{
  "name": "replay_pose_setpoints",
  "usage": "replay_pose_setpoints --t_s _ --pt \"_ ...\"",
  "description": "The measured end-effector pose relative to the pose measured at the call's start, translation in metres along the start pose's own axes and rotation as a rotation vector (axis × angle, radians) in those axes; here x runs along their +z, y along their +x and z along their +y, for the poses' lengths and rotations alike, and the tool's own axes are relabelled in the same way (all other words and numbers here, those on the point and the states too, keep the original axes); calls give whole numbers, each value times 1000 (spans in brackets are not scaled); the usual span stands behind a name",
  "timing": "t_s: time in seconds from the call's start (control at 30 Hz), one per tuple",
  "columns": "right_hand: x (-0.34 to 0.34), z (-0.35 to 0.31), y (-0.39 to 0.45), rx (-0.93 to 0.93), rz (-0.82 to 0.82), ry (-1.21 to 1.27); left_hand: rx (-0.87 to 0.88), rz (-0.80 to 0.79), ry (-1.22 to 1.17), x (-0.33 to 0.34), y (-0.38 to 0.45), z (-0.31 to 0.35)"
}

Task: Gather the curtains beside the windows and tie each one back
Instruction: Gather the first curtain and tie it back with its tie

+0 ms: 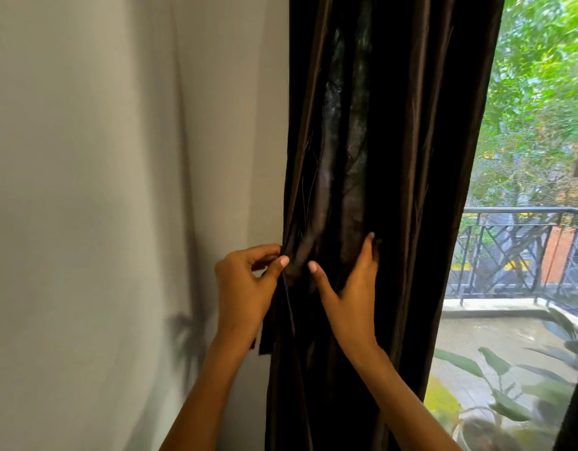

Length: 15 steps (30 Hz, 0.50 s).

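both hands on curtain [394, 157]: left hand [245, 284] pinching its edge, right hand [352, 288] flat, unclenched. soft, slippery fabric; grab bunched folds btw hands.

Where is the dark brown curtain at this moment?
In the head view, the dark brown curtain hangs bunched at centre, between the grey wall and the window, with both hands on its folds.

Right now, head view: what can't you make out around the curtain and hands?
- Tie-back: none can be made out; the dark folds of the curtain would hide one.
- Left hand grip: fingertips pinch at the curtain's left edge, but what they hold is hidden by fabric.
- Right hand: fingers lie among the folds, tips partly hidden.
- Curtain top and hem: cut off by the frame edges.
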State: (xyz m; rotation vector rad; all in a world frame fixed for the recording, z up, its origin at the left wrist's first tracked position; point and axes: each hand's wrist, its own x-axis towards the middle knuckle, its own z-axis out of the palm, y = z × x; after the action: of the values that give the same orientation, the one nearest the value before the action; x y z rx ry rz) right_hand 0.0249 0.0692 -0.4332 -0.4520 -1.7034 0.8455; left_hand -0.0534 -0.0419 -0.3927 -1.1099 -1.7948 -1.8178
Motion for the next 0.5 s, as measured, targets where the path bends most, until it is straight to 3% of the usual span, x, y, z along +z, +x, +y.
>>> replay_pose_setpoints --t_s 0.1,0.17,0.27,0.33,0.5 --pt "3 3 15 180 -98 231 -67 -65 -80 2 6 -6" --pt "3 4 18 175 -38 270 -71 -58 -73 5 6 -8" --pt "-4 3 9 -39 223 84 -11 18 11 10 -1 -6" --pt "-10 0 -3 -192 312 -40 40 70 55 14 -8 -3" --pt "-18 1 -25 -424 217 -261 142 62 41 22 -24 4"
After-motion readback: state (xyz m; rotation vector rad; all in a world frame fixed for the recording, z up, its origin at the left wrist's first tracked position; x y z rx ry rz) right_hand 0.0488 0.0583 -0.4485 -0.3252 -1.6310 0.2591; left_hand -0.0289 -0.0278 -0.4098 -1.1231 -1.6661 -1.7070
